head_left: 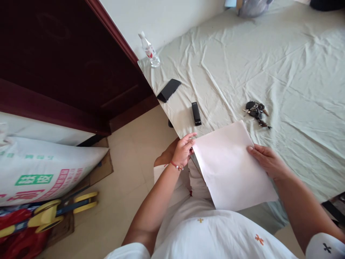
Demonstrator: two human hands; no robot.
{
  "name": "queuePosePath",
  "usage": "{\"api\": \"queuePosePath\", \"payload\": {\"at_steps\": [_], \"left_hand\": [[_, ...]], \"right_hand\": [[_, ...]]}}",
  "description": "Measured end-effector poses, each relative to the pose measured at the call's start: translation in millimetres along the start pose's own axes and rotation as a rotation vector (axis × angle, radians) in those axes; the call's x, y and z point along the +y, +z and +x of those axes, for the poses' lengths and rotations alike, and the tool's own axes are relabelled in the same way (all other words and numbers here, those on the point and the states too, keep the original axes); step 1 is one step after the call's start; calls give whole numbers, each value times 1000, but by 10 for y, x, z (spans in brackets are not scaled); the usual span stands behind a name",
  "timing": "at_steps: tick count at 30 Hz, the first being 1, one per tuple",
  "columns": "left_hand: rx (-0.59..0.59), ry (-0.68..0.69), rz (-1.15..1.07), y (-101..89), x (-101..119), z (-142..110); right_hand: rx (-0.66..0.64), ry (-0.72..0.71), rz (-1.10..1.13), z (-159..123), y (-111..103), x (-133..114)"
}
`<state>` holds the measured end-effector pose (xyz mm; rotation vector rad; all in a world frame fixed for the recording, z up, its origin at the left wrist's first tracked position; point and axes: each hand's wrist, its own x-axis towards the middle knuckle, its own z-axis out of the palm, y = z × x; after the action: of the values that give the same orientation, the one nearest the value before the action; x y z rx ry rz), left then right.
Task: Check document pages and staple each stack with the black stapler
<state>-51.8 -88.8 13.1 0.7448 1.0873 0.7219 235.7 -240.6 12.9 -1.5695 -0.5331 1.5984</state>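
A white sheet of paper [231,169] lies at the near edge of a bed covered with a pale green sheet [269,72]. My left hand [184,149] pinches the paper's left corner, its fingers closed on the edge. My right hand [265,160] lies on the paper's right edge with its fingers pressed flat on it. A black stapler [196,113] lies on the bed just beyond the left hand. A bunch of keys [256,111] lies beyond the paper's far corner.
A black phone-like case [169,90] and a tilted plastic water bottle [149,51] sit near the bed's left corner. A dark red wooden door [67,61] is at left. A printed sack [40,172] and yellow-handled tools [54,212] lie on the floor.
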Motion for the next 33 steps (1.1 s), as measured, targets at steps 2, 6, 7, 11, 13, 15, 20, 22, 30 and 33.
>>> {"api": "queuePosePath", "payload": {"at_steps": [2,6,7,11,13,15,20,22,30,33], "left_hand": [[30,-38,16,30,87,67],[147,-65,75,135,261,253],[170,-68,101,164,300,295],[230,-63,210,262,404,397],[273,-43,230,290,417,408],[282,-27,213,303,406,398],[297,-73,130,323,342,376],[342,-104,115,345,336,400],[461,-109,173,422,400,611],[476,-94,208,435,395,672]], "right_hand": [[12,-7,-12,40,-23,-22],[65,-51,-39,173,-88,-91],[75,-59,-45,213,-100,-111],[95,-52,-49,352,-105,-193],[93,-42,-58,393,-87,-229],[87,-46,-78,420,-71,-257],[81,-47,-65,485,-56,-298],[91,-28,-56,516,-51,-317],[155,10,-17,635,54,-420],[182,9,14,645,90,-442]]}}
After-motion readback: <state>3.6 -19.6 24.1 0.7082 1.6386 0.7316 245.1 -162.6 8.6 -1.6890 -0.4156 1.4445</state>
